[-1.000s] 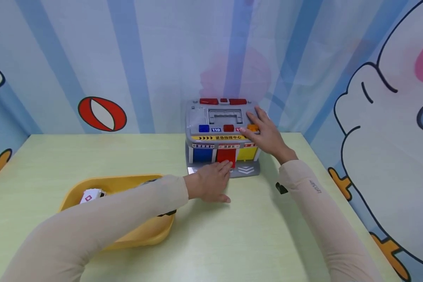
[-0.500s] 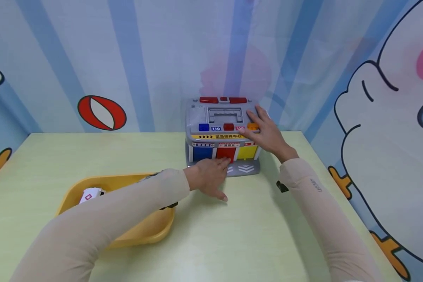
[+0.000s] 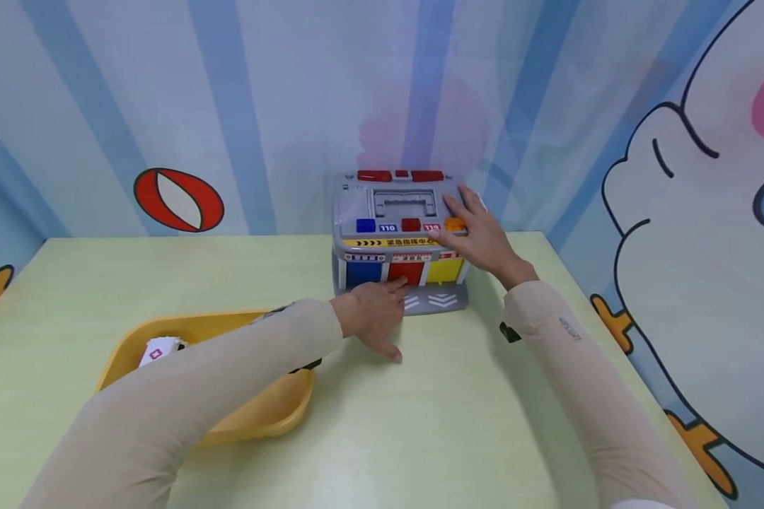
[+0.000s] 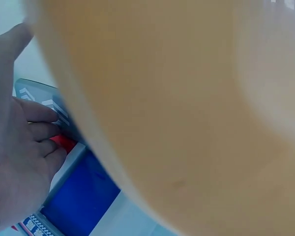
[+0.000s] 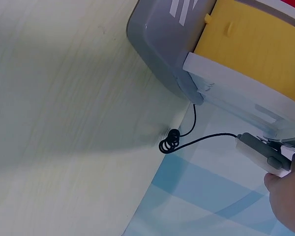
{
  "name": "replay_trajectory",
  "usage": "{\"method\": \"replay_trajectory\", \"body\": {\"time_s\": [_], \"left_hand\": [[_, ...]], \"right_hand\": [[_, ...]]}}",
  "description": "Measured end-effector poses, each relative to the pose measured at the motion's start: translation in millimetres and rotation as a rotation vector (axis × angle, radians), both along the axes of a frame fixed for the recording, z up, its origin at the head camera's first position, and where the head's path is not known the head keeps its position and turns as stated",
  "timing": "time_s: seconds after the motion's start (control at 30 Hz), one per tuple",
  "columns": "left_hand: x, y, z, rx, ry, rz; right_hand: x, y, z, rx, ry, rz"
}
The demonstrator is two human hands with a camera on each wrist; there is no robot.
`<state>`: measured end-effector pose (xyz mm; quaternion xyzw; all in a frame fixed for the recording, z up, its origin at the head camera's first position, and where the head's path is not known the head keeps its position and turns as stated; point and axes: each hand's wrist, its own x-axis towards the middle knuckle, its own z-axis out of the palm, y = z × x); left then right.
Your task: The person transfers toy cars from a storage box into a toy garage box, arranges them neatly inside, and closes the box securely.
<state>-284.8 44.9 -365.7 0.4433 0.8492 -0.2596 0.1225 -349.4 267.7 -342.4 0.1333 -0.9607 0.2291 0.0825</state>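
Note:
A grey toy garage (image 3: 355, 205) stands at the back of the table, with blue (image 3: 363, 273), red (image 3: 407, 271) and yellow (image 3: 444, 271) doors, all down. My left hand (image 3: 377, 316) is in front of it, fingertips touching the lower part of the red door, thumb pointing away to the right. In the left wrist view a bit of red shows beyond those fingers. On the garage's top right corner rests my right hand (image 3: 484, 240), fingers spread around the orange button (image 3: 455, 224). Seen from the right wrist, a small grey handset (image 5: 263, 151) hangs at the garage's side beside that hand.
A yellow basin (image 3: 280, 417) sits at the left under my left forearm, with a white box (image 3: 161, 350) bearing a red cross inside. A coiled black cord (image 5: 172, 141) runs from the handset to the garage. Printed curtains (image 3: 305, 106) close off the table's back.
The red door's lower edge has swung inward, level with the other doors. My left hand has followed it forward and shifted slightly left. The right hand keeps its place on the garage.

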Motion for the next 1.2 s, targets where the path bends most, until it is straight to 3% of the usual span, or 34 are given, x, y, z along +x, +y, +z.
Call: {"method": "replay_trajectory", "body": {"time_s": [0.43,1.2], "left_hand": [[-8.1,-0.3,1.5,0.111,-0.095,0.055],[-6.0,-3.3,2.9,0.132,-0.082,0.057]], "right_hand": [[0.5,3.5,-0.9,-0.005,0.012,-0.008],[-1.8,-1.0,0.8,-0.008,0.015,0.01]]}}
